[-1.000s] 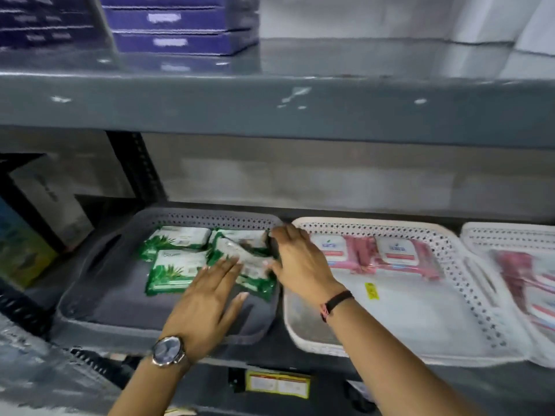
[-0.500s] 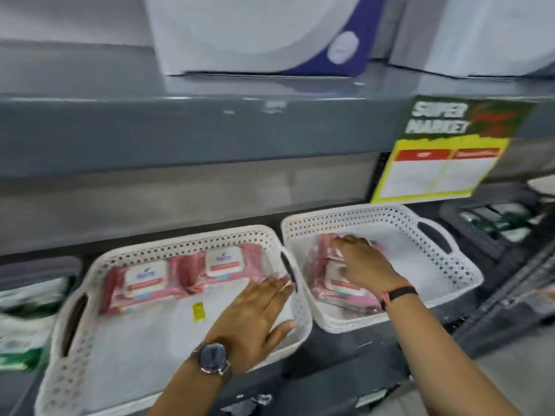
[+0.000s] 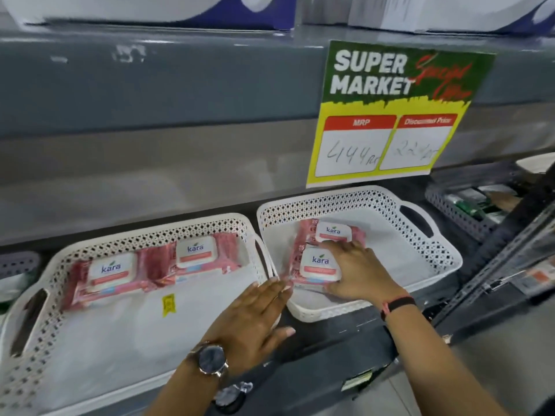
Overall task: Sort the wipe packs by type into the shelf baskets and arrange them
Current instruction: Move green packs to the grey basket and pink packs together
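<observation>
Head view: right hand (image 3: 357, 271) spread flat upon front pink wipe pack (image 3: 316, 265), left hand (image 3: 255, 316) open alongside, fingertips near pack's corner.

Two pink wipe packs (image 3: 156, 270) with white lids are laid flat, side by side, at the back of the left white basket (image 3: 36, 340). Two more pink packs (image 3: 318, 250) are laid one behind the other in the right white basket (image 3: 435, 250).
</observation>
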